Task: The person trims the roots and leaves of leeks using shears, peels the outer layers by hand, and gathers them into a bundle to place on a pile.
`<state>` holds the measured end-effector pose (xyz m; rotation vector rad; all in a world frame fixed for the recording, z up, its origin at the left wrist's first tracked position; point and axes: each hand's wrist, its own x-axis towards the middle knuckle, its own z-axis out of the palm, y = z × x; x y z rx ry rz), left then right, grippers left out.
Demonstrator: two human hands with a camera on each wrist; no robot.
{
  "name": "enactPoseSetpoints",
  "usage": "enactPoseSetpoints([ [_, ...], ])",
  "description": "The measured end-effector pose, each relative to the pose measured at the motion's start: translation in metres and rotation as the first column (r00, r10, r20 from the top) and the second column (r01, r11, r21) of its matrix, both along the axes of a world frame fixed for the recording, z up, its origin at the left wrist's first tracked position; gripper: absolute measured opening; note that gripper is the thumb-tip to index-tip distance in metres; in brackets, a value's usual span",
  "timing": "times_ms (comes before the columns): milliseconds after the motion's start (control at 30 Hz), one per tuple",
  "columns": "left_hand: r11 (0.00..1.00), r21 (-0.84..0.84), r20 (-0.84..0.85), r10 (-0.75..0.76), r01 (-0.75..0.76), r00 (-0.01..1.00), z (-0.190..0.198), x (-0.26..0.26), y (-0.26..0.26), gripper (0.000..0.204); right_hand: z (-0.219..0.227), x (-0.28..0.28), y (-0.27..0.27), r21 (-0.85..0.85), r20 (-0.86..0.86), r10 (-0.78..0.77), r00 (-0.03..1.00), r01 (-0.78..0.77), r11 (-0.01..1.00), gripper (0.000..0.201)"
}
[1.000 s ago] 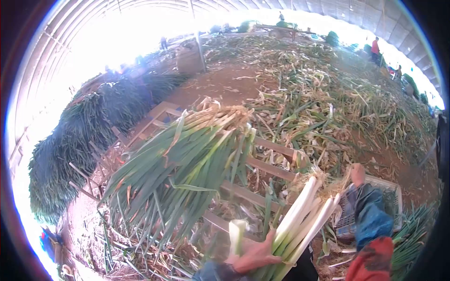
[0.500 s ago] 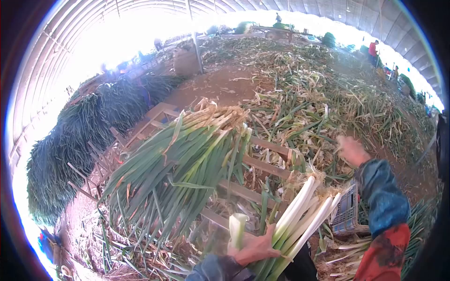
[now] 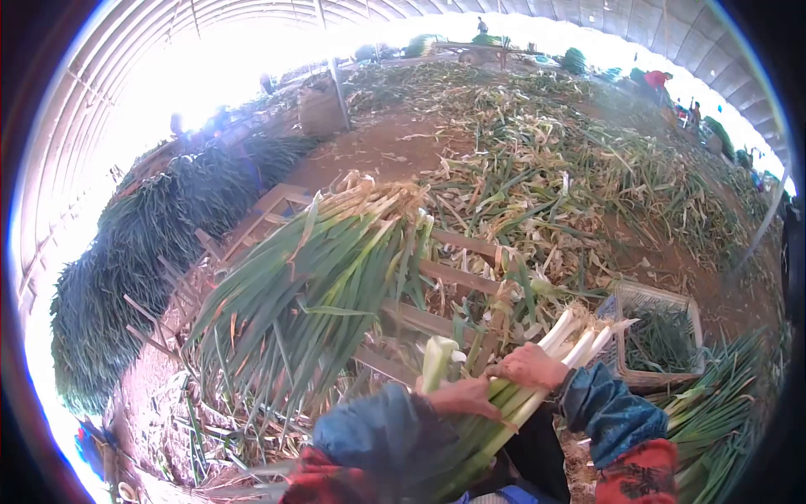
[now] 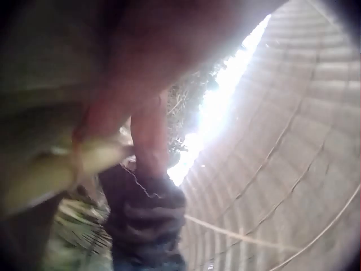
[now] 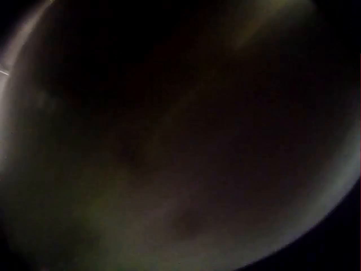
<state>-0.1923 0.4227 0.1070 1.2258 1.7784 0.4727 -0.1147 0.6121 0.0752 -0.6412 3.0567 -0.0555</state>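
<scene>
In the head view, the left hand [image 3: 464, 397] grips a bunch of long green onions [image 3: 588, 346], their white stems and roots pointing up to the right. The right hand [image 3: 531, 368] lies across the same stems, a little above the left, fingers curled over them. A pale green stub [image 3: 437, 363] stands up beside the left hand. Green leaves below the hands are partly covered by the left sleeve [image 3: 378, 424]. In the left wrist view, the other sleeve [image 4: 146, 226] and a pale stem [image 4: 101, 155] show, blurred. The right wrist view is almost wholly dark.
A large heap of green onions [image 3: 336, 260] lies on a wooden rack [image 3: 420, 319] ahead. At right stand a plastic crate [image 3: 659, 336] with greens and more green onions [image 3: 714, 412]. A long dark green pile [image 3: 159, 244] lines the left. Leaf scraps [image 3: 537, 160] cover the ground.
The right hand, earlier beside the roots and then reaching out to the right, has come back onto the stems beside the left hand. The left hand and bunch have risen slightly in view.
</scene>
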Motion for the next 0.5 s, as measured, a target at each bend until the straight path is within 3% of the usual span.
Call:
enactPoseSetpoints([
  [33, 0.991, -0.089, -0.145, -0.110, 0.097, 0.983, 0.000, -0.004, 0.004, 0.065, 0.000, 0.001, 0.000, 0.001, -0.017, -0.006, 1.000, 0.006, 1.000, 0.024],
  [100, 0.996, 0.032, -0.087, -0.084, 0.087, 0.993, 0.071, -0.003, -0.005, 0.074, -0.014, 0.000, 0.008, 0.018, -0.013, 0.009, 1.000, -0.009, 1.000, 0.023],
  [233, 0.935, 0.300, -0.255, -0.111, 0.188, 0.960, 0.121, 0.016, -0.012, 0.075, -0.014, 0.000, 0.012, -0.060, 0.067, -0.062, 0.996, 0.066, 0.996, 0.028],
  [300, 0.857, 0.491, -0.010, -0.177, 0.159, 0.984, 0.143, 0.061, -0.011, 0.070, -0.016, -0.005, 0.014, -0.179, 0.153, -0.162, 0.975, 0.189, 0.966, 0.044],
  [333, 0.884, 0.463, 0.215, -0.181, 0.063, 0.960, 0.139, 0.086, -0.007, 0.069, -0.021, -0.007, 0.011, -0.268, 0.217, -0.240, 0.946, 0.294, 0.917, 0.057],
  [400, 0.936, 0.343, 0.631, -0.168, -0.079, 0.758, 0.121, 0.143, 0.002, 0.066, -0.025, -0.007, 0.014, -0.159, 0.240, -0.251, 0.938, 0.293, 0.943, 0.047],
  [467, 0.973, 0.119, 0.918, -0.032, -0.197, 0.396, 0.098, 0.187, 0.008, 0.055, -0.034, -0.005, 0.021, -0.299, 0.122, -0.138, 0.983, 0.170, 0.939, 0.049],
  [500, 0.972, -0.002, 0.978, 0.051, -0.233, 0.203, 0.073, 0.202, 0.013, 0.052, -0.049, -0.011, 0.025, -0.270, 0.135, -0.165, 0.977, 0.196, 0.943, 0.042],
])
